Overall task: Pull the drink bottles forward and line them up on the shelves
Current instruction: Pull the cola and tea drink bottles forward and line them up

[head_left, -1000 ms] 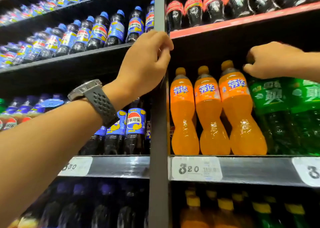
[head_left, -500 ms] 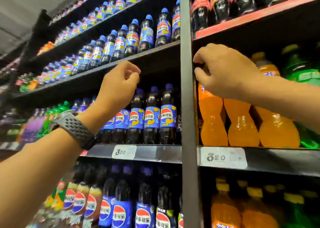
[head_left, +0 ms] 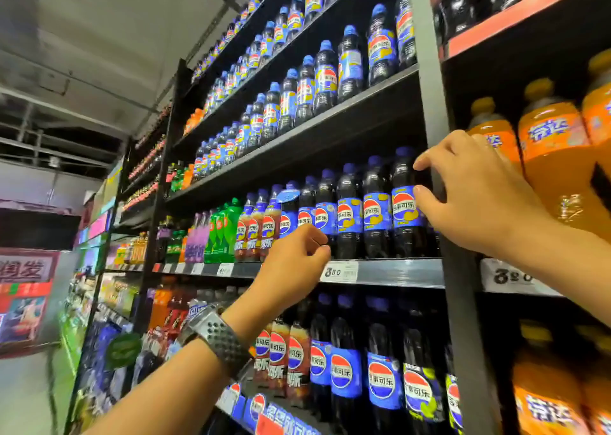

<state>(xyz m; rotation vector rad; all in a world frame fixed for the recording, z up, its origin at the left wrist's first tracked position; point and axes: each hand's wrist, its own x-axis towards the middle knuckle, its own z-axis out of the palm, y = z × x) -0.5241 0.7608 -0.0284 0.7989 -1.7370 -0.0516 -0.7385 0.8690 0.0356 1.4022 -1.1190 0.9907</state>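
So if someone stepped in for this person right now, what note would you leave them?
Left hand: fingers curled, nothing seen in them, in front of the dark cola bottles with blue labels on the black metal middle shelf.
Right hand: reaches across the grey upright post; thumb and forefinger touch the rightmost cola bottle. Whether it grips the bottle is unclear.
Done: the row already looks close to the shelf edge.
Left: probably draw that end bottle forward, level the row, then check the other shelves.
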